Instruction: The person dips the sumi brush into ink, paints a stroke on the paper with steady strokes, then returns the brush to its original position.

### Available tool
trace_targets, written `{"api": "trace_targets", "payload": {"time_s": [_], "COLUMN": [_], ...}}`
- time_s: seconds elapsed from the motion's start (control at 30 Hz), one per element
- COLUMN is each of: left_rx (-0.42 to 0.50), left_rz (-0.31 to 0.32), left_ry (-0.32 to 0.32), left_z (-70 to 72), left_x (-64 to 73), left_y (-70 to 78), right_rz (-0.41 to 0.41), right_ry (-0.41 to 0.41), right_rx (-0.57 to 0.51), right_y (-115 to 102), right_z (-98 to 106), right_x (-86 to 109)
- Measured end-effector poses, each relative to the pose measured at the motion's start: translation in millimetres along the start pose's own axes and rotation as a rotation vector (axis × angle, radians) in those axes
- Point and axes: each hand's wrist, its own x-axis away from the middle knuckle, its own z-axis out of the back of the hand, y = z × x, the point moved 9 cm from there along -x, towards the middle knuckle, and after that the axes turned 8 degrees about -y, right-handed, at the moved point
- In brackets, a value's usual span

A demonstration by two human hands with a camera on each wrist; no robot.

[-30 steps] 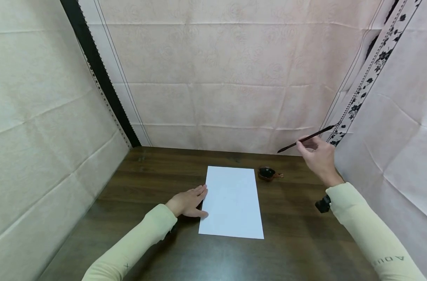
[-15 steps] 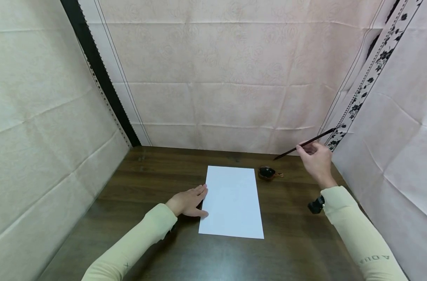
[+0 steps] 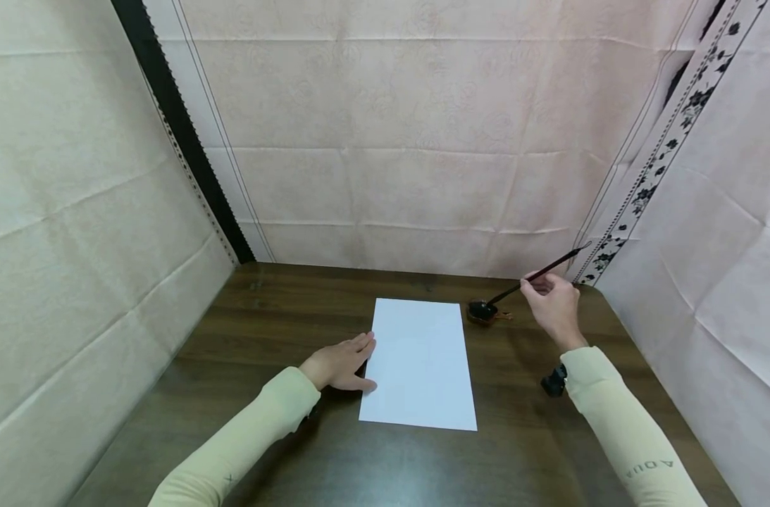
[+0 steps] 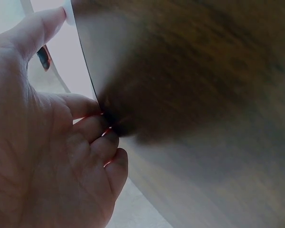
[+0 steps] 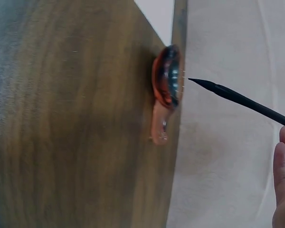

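Note:
A blank white sheet of paper lies on the brown wooden table. My left hand rests at its left edge, fingers straight, with thumb and fingertips on the paper. In the left wrist view the palm of that left hand faces the camera. My right hand pinches a dark calligraphy brush, its tip angled down to the left over a small ink dish. The right wrist view shows the brush with its pointed black tip close to the reddish-brown, short-handled ink dish.
The wooden table spreads out around the paper. Pale cloth hangs at the back, with more cloth on the left and right. A dark wristband device sits at the right wrist.
My right hand has moved left and down with the brush, bringing its tip from the back cloth to the ink dish. The left hand and paper stay in place.

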Motion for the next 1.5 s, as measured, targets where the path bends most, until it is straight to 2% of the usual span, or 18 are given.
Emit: {"api": "trace_targets", "payload": {"time_s": [0.6, 0.93, 1.33, 1.5], "left_rx": [0.013, 0.012, 0.0, -0.008], "left_rz": [0.015, 0.013, 0.011, 0.005], "left_ry": [-0.005, 0.0, -0.002, -0.002], "left_z": [-1.1, -1.1, -0.8, 1.8], "left_x": [-0.5, -0.9, -0.5, 0.2], "left_y": [-0.3, -1.7, -0.6, 1.2], "right_rz": [0.032, 0.003, -0.006, -0.008], "right_ry": [-0.048, -0.064, -0.099, -0.079], "right_rx": [0.061, 0.077, 0.1, 0.106], "right_y": [-0.4, 5.8, 0.3, -3.1], "right_z": [-30.6, -39.7, -37.5, -32.9], "right_x": [1.9, 1.5, -0.8, -5.9]}}
